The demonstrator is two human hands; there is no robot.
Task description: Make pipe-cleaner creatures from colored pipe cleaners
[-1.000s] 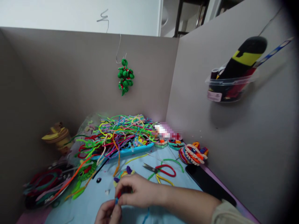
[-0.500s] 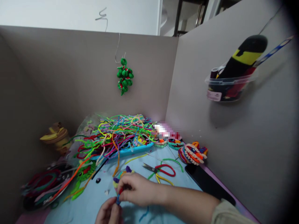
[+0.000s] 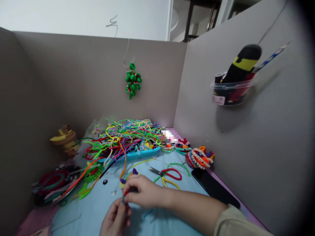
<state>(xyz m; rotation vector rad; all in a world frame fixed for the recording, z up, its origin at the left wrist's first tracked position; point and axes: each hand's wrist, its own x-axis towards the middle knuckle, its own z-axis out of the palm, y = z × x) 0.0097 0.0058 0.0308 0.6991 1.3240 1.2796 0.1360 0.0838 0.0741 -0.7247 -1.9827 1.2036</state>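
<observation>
My right hand (image 3: 145,191) is closed in a pinch on a small multicoloured pipe-cleaner piece (image 3: 135,171). Purple, yellow and orange parts of that piece show past the knuckles; the rest is covered by my fingers. From below, my left hand (image 3: 114,216) pinches a blue bit at its lower end, close to a red part. My fingertips nearly meet there. Under my right wrist a short blue pipe cleaner (image 3: 148,213) lies on the light blue cloth (image 3: 86,209). Scissors (image 3: 164,173) with one red and one yellow handle rest open beyond my right forearm.
A blue tray (image 3: 144,154) overflows with pipe cleaners (image 3: 133,134). A black phone (image 3: 215,188) and fuzzy woven pieces (image 3: 199,158) lie at right. Left are a round dish (image 3: 52,185) and a green figure (image 3: 92,175). A plastic tub (image 3: 231,93) hangs on the right partition.
The view has shifted slightly, and both hands appear a little higher. My left hand shows more of its fingers. Both hands keep their pinch on the piece.
</observation>
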